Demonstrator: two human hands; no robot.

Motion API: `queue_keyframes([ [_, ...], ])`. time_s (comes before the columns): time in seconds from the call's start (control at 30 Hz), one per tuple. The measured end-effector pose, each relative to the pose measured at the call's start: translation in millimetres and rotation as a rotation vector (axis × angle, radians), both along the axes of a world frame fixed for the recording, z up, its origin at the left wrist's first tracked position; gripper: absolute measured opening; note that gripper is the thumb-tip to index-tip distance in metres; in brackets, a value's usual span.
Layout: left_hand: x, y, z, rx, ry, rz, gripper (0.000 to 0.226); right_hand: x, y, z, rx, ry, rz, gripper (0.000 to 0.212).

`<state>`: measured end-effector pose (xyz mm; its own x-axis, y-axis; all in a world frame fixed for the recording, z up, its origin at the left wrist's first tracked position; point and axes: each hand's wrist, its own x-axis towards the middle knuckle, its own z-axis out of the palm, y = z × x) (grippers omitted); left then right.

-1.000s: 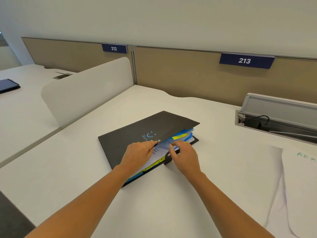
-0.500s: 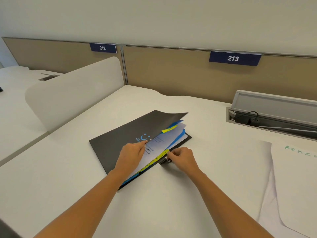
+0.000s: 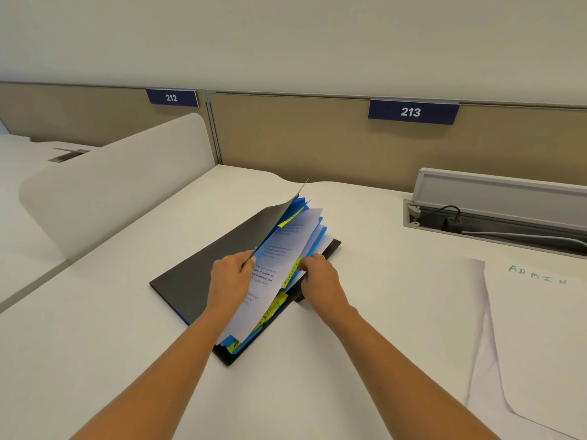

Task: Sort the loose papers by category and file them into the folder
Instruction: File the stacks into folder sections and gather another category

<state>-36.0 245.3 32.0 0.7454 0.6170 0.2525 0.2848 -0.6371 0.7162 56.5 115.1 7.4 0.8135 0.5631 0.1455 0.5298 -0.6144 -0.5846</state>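
A black folder [image 3: 203,268] lies in the middle of the white desk, its front cover raised. My left hand [image 3: 230,281] grips the cover's free edge and holds it up. Under the cover, white printed sheets [image 3: 276,268] and blue dividers [image 3: 313,241] with yellow labelled tabs [image 3: 287,220] fan out. My right hand [image 3: 317,276] pinches the right edge of these pages near a yellow tab. The lowest pages and the folder's back board are mostly hidden.
Loose white papers [image 3: 536,338], one marked "ADMIN" in green, lie at the right. An open cable tray [image 3: 495,217] with a plug and cords sits at the back right. A low white divider [image 3: 120,182] stands to the left, beige partitions [image 3: 317,144] behind.
The cover has risen from nearly flat to steeply lifted under my left hand. More pages and dividers now show. My right hand shifted from the folder's lower edge to the pages' right edge.
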Motion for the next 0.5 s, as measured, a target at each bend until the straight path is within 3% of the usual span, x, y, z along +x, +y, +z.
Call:
queue_keyframes([
  [0.17, 1.2, -1.5, 3.9, -0.006, 0.005, 0.007, 0.031, -6.0, 9.8, 12.5, 0.231, 0.115, -0.148, 0.019],
  [0.27, 0.9, -1.8, 5.2, -0.019, 0.008, 0.007, 0.029, -5.2, 11.7, 17.3, 0.293, 0.145, -0.189, 0.028],
  [0.5, 1.4, -2.6, 9.9, -0.054, -0.022, 0.011, 0.028, -3.2, 20.4, 19.9, 0.228, 0.320, -0.205, 0.056],
])
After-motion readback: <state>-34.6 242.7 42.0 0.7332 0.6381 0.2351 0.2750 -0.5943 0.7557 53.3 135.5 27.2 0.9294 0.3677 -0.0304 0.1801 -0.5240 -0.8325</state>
